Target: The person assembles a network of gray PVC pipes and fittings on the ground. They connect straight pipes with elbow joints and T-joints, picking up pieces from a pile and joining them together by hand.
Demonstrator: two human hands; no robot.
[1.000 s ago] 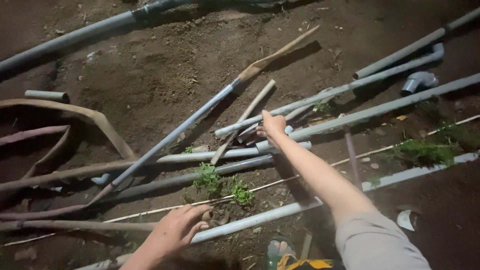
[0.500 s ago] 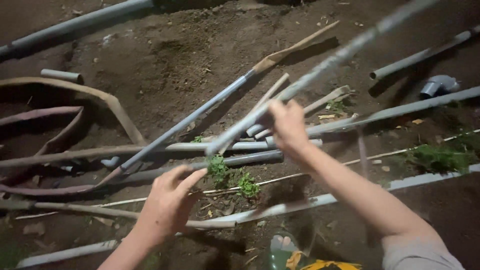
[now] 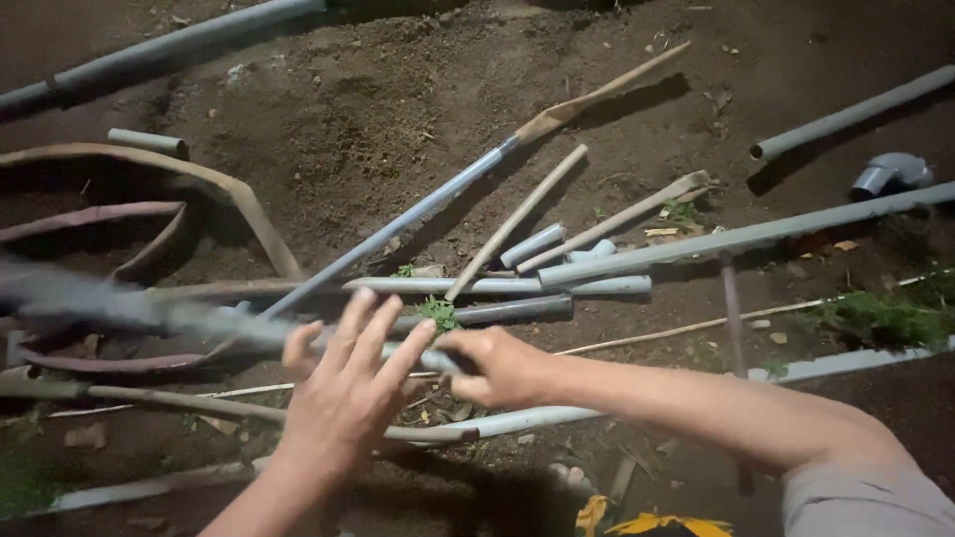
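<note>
1. head view: right hand (image 3: 502, 366) is closed around one end of a grey pipe (image 3: 149, 313), held off the ground; pipe runs from the fist out to the left edge, motion-blurred
2. left hand (image 3: 348, 393) is open, fingers (image 3: 383, 338) spread, palm down, right at the held pipe just left of the right fist; can't tell if it actually touches
3. held pipe sits low centre-left, above the dirt ground (image 3: 328, 119) and the pile under it
4. under the hands: a white pipe (image 3: 517, 420) lying flat, a dark pipe (image 3: 497, 312) and a small green weed (image 3: 438, 312) just beyond the knuckles
5. further back: a long-handled tool (image 3: 448, 194) with wooden end, lying diagonal, loose wooden sticks (image 3: 517, 221) beside it
6. right side: long grey pipe (image 3: 746, 237), another pipe (image 3: 846, 114) above it, grey elbow fitting (image 3: 888, 174) between them
7. left side: flattened hose (image 3: 199, 179) curving on the dirt, short pipe offcut (image 3: 147, 142) near it
</note>
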